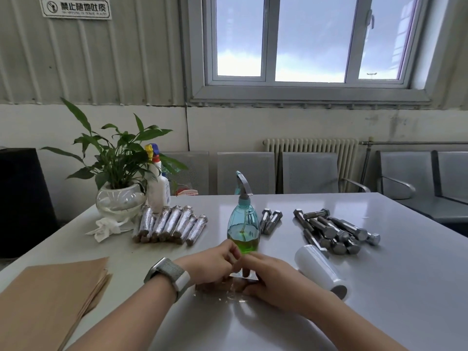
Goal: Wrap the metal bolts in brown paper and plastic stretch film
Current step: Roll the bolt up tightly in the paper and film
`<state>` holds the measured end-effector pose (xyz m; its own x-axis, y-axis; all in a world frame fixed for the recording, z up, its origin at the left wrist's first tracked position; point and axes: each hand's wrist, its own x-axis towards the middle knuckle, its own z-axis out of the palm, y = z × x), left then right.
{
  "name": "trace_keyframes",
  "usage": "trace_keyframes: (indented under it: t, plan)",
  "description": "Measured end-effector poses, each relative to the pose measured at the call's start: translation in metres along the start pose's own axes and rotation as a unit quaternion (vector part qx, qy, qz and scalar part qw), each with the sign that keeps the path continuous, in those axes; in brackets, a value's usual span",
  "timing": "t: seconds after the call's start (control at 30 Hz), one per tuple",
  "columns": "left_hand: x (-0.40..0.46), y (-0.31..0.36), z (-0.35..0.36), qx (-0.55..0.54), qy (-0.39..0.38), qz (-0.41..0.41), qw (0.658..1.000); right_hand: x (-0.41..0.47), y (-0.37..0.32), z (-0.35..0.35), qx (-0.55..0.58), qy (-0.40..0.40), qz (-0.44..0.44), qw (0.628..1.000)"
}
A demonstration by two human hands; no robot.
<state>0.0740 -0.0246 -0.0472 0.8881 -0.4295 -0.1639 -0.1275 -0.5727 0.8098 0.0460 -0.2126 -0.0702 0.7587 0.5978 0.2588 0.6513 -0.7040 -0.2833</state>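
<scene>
Both hands, left (215,264) and right (268,279), are pinching the bundle (228,287), so pull that film (229,297) taut and overlap each turn, no loose ends.

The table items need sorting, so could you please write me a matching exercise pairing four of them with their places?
Things:
1. brown paper stack
2. stretch film roll
3. bare bolts
4. wrapped bundles

Places:
A. far right of the spray bottle
B. near left corner
C. beside the potted plant
D. just right of the right hand

Pairs: 1-B, 2-D, 3-A, 4-C
</scene>
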Motion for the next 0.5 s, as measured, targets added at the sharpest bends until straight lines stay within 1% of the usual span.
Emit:
trace_keyframes:
  t: [0.1,0.2,0.33,0.4,0.43,0.47,0.5]
  plan:
    - [0.002,-0.002,0.0,-0.009,0.012,-0.009,1.0,-0.001,0.0,0.003,-0.023,0.001,-0.034,0.999]
    - [0.003,-0.004,0.001,-0.047,0.017,-0.009,0.999,-0.001,0.0,0.005,-0.043,0.007,-0.055,0.998]
    - [-0.005,-0.01,-0.002,-0.101,0.033,0.019,0.994,-0.002,-0.002,0.005,-0.03,0.022,-0.053,0.998]
    - [-0.015,-0.018,-0.011,-0.166,0.087,0.049,0.981,-0.001,-0.002,0.005,-0.02,0.024,-0.046,0.998]
    - [-0.02,-0.026,-0.018,-0.172,0.135,0.068,0.973,0.0,-0.001,0.005,-0.017,0.024,-0.044,0.999]
    - [-0.027,-0.036,-0.026,-0.149,0.189,0.082,0.967,0.0,-0.001,0.005,-0.015,0.026,-0.043,0.999]
    - [-0.034,-0.048,-0.034,-0.098,0.234,0.087,0.963,0.0,0.0,0.005,-0.014,0.028,-0.042,0.999]
